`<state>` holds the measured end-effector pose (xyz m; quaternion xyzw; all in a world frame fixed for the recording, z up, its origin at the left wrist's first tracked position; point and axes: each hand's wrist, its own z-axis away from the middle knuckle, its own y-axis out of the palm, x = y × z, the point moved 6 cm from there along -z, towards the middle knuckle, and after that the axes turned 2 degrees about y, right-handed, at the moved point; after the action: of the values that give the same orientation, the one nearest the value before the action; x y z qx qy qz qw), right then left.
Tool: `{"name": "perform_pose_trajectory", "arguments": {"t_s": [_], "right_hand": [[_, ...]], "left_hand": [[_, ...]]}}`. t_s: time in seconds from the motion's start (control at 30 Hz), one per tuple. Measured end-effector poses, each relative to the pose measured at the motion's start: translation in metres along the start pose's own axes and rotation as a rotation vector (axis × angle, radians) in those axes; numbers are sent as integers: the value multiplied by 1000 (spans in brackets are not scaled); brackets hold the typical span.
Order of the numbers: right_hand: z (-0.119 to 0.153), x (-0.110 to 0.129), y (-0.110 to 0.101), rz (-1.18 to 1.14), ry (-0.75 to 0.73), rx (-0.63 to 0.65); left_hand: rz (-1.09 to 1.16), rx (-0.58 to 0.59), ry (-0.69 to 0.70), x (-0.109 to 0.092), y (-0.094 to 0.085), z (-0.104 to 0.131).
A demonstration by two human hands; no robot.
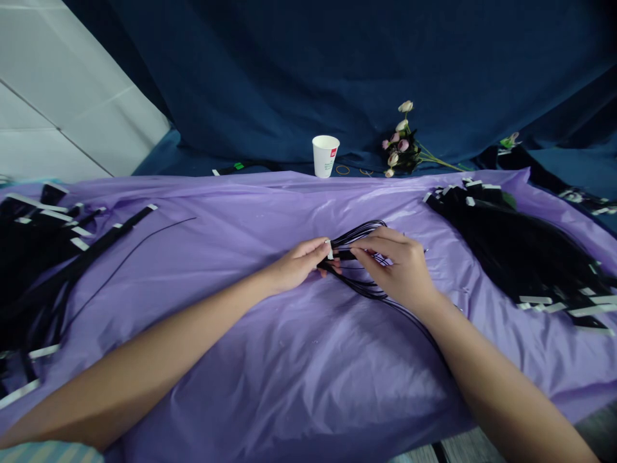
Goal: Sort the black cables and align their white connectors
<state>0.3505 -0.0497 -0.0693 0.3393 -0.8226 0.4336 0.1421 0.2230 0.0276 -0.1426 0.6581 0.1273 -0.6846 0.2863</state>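
Over purple plastic sheeting (241,238), steady white-banded thin black strands (359,232) between pinched left fingers (314,247), guiding lightly with close-gathered right fingers (375,243) of unclear hold.

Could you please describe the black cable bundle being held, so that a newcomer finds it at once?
Find the wide purple sheet. Near its middle, between the left hand and the right hand, a bundle of thin black cables curves out in loops. Unlike the dark left pile and right pile at the sheet's sides, it is held.

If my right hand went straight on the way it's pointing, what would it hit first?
Just past the black wires at its fingertips, probably your left hand, though depth is unclear.
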Motion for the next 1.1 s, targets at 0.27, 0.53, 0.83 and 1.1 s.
{"name": "perform_pose_trajectory", "arguments": {"t_s": [0.27,0.53,0.83,1.1], "right_hand": [[-3,-1,-5,-44,51,14],[10,-54,-13,-335,621,-11],[13,-58,-2,-693,891,-34],[8,-57,-11,-734,758,-255]], "left_hand": [[52,-28,-9,2,0,0],[315,-102,-32,1,-5,-2],[325,-97,-44,2,-5,-2],[232,-71,-41,2,-3,-2]]}}
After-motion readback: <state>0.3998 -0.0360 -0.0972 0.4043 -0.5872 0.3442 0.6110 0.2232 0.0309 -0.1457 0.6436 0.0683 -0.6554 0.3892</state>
